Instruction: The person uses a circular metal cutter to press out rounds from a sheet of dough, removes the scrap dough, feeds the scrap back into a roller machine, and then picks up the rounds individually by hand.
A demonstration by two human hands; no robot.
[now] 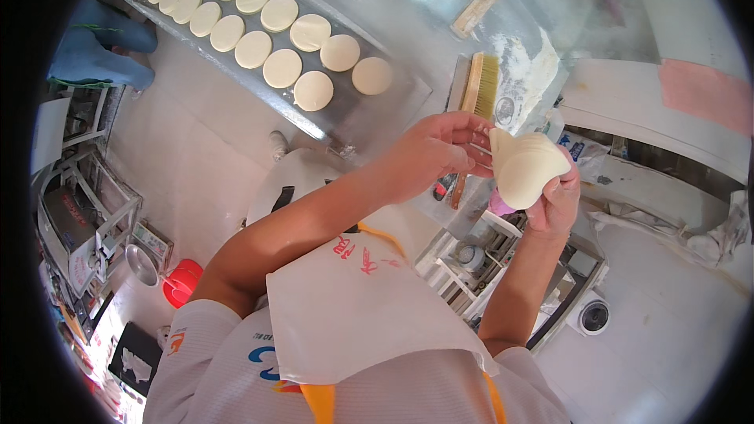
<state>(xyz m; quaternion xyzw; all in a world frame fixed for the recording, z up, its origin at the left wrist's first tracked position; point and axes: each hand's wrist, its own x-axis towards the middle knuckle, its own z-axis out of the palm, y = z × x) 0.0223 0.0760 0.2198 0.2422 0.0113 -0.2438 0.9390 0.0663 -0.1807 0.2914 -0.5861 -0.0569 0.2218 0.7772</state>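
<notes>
My right hand (556,203) grips a bent stack of pale, thin dough rounds (524,174) from its right side, thumb in front. The stack is held up in the air, and several layered edges show along its top. At its upper left edge, the fingertips of my left hand (450,144) meet a raised corner of dough; part of the fingers is hidden behind it. Two rows of flat dough rounds (283,69) lie on a dark metal tray (353,112) to the upper left. They are stacked or overlapping towards the far end.
A wooden-backed bench brush (482,85) lies beyond my hands, beside spread white flour (524,70) on the metal worktop (406,17). Farther off rests a floury wooden piece (478,9). A white shelf unit (459,282) stands below right. On the floor at left is a red plastic container (181,282).
</notes>
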